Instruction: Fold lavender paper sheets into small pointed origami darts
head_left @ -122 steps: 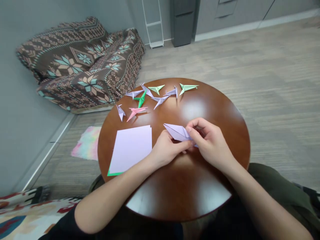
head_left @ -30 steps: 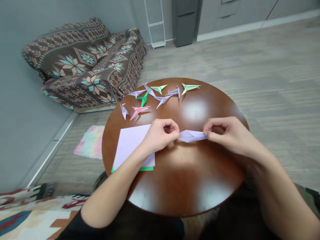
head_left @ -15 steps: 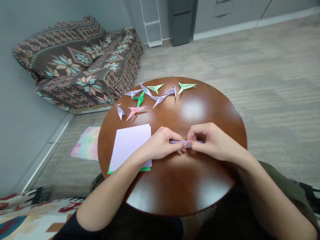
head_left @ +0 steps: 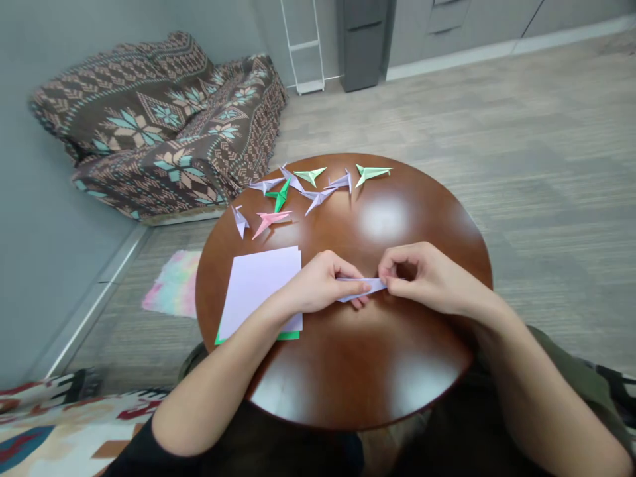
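Note:
A narrow folded piece of lavender paper [head_left: 376, 285] is held between my two hands, above the near middle of the round brown table [head_left: 358, 371]. My left hand [head_left: 325, 283] grips its left part, thumb on top and fingers beneath. At its right tip, my right hand [head_left: 415, 270] pinches the paper between thumb and index finger. Part of the folds is hidden by my fingers. Beside my left forearm lies a stack of square sheets [head_left: 261, 285], lavender on top with green showing at the lower edge.
Toward the table's far left edge stand several folded paper birds, among them a pink one [head_left: 271, 220], a dark green one [head_left: 281, 197] and a pale green one [head_left: 370, 173]. A sofa with a patterned cover [head_left: 163, 132] stands beyond. A pastel rug [head_left: 173, 285] lies left.
My right hand has shifted slightly right, to the tip of the folded paper. More of the paper's flat side now shows between my hands.

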The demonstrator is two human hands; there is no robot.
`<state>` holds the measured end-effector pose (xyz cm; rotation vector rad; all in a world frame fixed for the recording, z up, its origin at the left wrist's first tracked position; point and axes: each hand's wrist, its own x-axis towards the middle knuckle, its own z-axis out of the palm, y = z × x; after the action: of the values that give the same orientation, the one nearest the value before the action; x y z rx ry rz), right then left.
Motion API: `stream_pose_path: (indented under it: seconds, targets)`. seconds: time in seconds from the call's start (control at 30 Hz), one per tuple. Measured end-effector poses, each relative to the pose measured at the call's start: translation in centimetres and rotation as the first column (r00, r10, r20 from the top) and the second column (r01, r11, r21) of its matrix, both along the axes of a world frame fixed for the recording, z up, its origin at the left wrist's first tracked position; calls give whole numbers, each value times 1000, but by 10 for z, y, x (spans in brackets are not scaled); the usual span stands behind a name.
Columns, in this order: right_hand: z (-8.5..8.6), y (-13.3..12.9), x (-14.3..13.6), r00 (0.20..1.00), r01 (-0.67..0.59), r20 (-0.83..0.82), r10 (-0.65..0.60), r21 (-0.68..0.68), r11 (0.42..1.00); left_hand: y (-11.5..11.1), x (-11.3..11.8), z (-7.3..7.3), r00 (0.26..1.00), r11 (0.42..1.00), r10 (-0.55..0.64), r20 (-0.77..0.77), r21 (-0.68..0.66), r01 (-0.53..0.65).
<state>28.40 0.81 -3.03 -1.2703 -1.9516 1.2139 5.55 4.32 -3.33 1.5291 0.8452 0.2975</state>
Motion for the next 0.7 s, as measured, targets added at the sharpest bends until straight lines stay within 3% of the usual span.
stream_pose_path:
  seconds: [0.23,0.43,0.7]
  targets:
    - [-3,3,6,999,20,-29,-22,-56,998,0,1,-1,999,998,29,23,-54,-28]
    - [-5,5,6,962,188,-198,-188,-19,982,-2,5,-4,978,982,158,136,-123,-142]
    - [-8,2,-7,935,196,-290,-207,-66,978,-9,12,-5,958,971,102,267,-238,-37]
